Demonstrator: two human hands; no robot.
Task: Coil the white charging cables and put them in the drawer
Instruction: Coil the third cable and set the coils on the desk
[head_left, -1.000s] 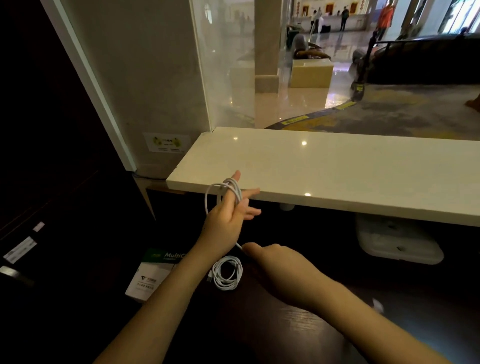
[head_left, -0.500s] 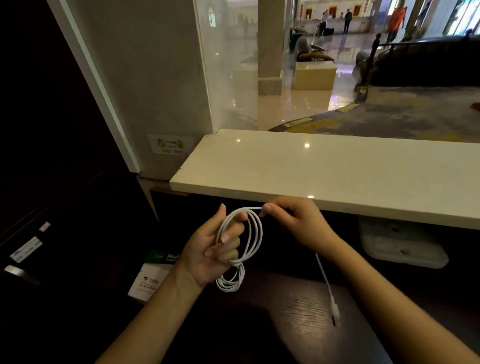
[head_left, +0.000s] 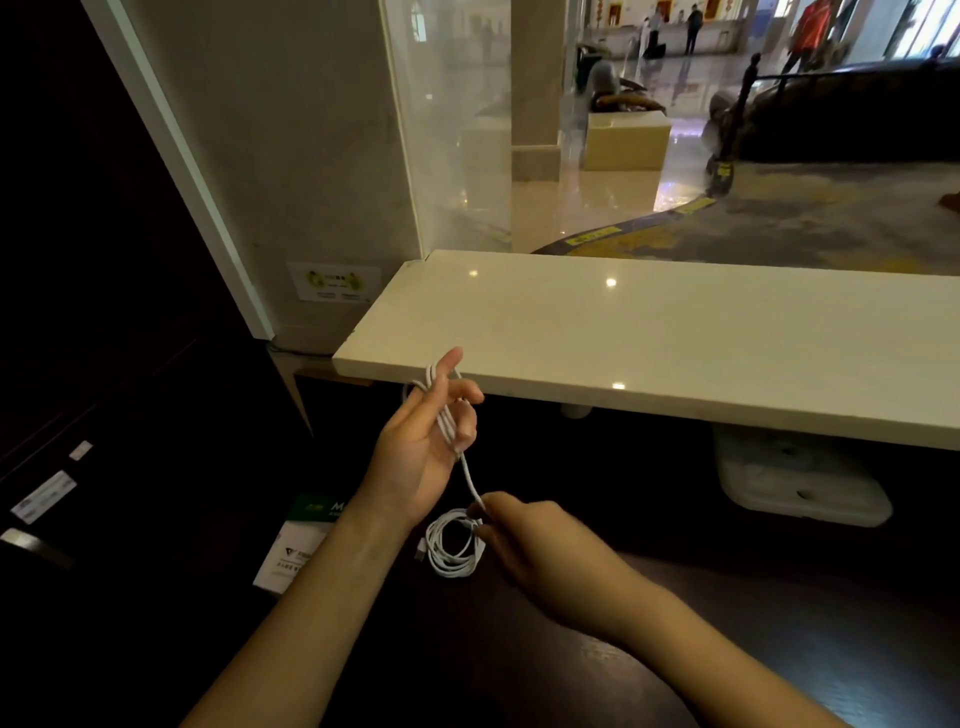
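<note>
- Below the front edge of the pale stone counter (head_left: 649, 332), the white cable being coiled (head_left: 451, 431) sits in loops round the raised left hand (head_left: 421, 457); the loops pass behind the extended forefinger and down across the palm, and the other fingers curl loosely over them, so this grip is half closed on the cable rather than clamped.
- From those loops one free strand runs down and to the right, its long axis a steep diagonal, to the right hand (head_left: 535, 540), where thumb and forefinger are pressed together on it in a pinch.
- The right hand lies below and slightly right of the left, nearer the wearer; I judge the next turn depends on carrying that pinched strand up and over the left fingers, so the slack between the two hands is what counts.
- Directly under the pinch, and partly hidden by the right fingers, a second white cable (head_left: 452, 545) lies as a finished coil on the dark wooden table (head_left: 519, 670), one plug end poking out on its left. It appears apart from the held strand, though they overlap in view.
- No drawer can be made out in the dim lower area, so the stowing step looks not yet begun.
- Left of the coil, on the table, lies a white and green leaflet (head_left: 304, 540); only a letter "M" can be read.
- A small sticker (head_left: 335, 280) on the wall by the counter's left end is too small to read.
</note>
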